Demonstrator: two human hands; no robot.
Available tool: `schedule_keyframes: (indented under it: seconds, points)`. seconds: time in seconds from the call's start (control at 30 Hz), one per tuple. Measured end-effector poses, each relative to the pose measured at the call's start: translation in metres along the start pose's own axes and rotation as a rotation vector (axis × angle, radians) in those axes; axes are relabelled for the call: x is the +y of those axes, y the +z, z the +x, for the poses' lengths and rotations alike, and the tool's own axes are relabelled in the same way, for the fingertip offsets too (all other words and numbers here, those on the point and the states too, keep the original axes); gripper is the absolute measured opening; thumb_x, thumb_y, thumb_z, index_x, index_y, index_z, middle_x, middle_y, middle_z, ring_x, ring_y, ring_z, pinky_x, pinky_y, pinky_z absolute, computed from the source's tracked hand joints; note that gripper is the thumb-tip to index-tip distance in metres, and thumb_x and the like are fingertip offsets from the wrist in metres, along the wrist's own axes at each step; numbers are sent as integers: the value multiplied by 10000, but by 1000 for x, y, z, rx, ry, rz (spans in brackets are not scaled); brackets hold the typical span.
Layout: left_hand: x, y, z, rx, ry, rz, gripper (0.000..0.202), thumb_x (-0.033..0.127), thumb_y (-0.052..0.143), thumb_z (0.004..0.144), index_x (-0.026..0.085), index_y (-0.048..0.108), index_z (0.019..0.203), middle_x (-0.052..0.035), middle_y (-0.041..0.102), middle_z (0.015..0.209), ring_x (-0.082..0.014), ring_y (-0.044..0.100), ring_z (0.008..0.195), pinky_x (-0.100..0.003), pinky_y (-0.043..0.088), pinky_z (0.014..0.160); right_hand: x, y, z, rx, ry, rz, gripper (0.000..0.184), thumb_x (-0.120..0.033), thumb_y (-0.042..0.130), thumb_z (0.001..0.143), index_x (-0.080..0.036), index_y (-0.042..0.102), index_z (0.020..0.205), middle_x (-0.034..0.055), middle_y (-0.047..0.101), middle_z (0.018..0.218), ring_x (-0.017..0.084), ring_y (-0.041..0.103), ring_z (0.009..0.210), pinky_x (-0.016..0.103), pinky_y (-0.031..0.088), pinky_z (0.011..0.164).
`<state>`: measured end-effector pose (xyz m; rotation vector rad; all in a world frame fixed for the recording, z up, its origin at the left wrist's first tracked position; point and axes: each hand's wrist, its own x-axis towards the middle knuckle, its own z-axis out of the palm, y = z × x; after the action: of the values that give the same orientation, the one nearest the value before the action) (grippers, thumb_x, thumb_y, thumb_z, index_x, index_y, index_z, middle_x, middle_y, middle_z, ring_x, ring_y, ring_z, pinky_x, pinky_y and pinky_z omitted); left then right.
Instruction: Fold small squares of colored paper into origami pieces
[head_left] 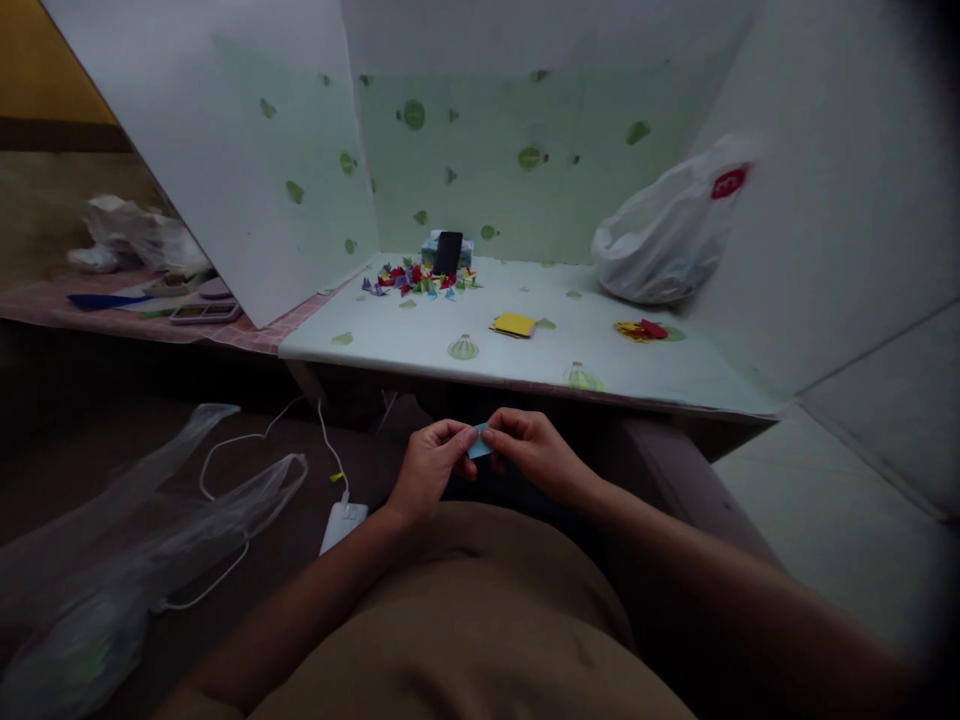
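Note:
A small piece of light blue paper (481, 443) is pinched between my two hands, just above my lap and in front of the table's edge. My left hand (435, 462) grips its left side between thumb and fingers. On the other side, my right hand (534, 452) closes thumb and fingers on its right part. Fingertips cover much of the paper, so its folds are hard to make out. Beyond, on the table, lies a stack of yellow square paper (514, 324). Many small folded paper cranes (420, 278) in several colours are heaped farther back.
A dark phone (448, 253) leans on a tissue box (428, 250) behind the cranes. Red and yellow paper pieces (642, 331) lie right, below a full white plastic bag (671, 235). A white power bank (344, 526) with a cable and a clear plastic bag (142, 550) rest at left.

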<state>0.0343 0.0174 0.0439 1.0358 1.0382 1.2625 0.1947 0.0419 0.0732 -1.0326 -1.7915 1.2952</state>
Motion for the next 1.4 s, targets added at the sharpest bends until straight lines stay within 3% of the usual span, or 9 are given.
schedule_keyframes:
  seconds: [0.6, 0.9, 1.17, 1.4]
  points:
    - [4, 0, -3, 5, 18, 14, 303, 421, 728, 746, 139, 626, 696, 28, 563, 521, -73, 487, 455, -188, 400, 456, 6, 1, 0, -38, 37, 185, 268, -398, 609, 845, -153, 588, 738, -21, 574, 618, 99, 516, 537, 241, 394, 545]
    - [-2, -2, -4, -50, -25, -32, 316, 452, 697, 769, 156, 605, 712, 21, 578, 535, -86, 505, 464, -190, 392, 454, 2, -1, -2, -85, 65, 248, 280, -407, 654, 801, -159, 572, 701, -20, 585, 616, 98, 529, 507, 239, 406, 508]
    - [3, -3, 0, -37, 75, 87, 261, 403, 691, 778, 146, 644, 776, 11, 592, 689, -95, 528, 593, -196, 442, 532, 6, 5, -3, 62, -9, 103, 237, -364, 600, 837, -172, 565, 703, -20, 577, 578, 115, 521, 531, 256, 379, 545]
    - [3, -4, 1, -36, 119, 149, 246, 390, 661, 802, 145, 649, 783, 13, 585, 685, -93, 507, 588, -200, 432, 548, 6, 6, -2, -75, 87, 204, 216, -334, 682, 748, -164, 566, 682, -34, 551, 598, 97, 486, 544, 240, 373, 542]
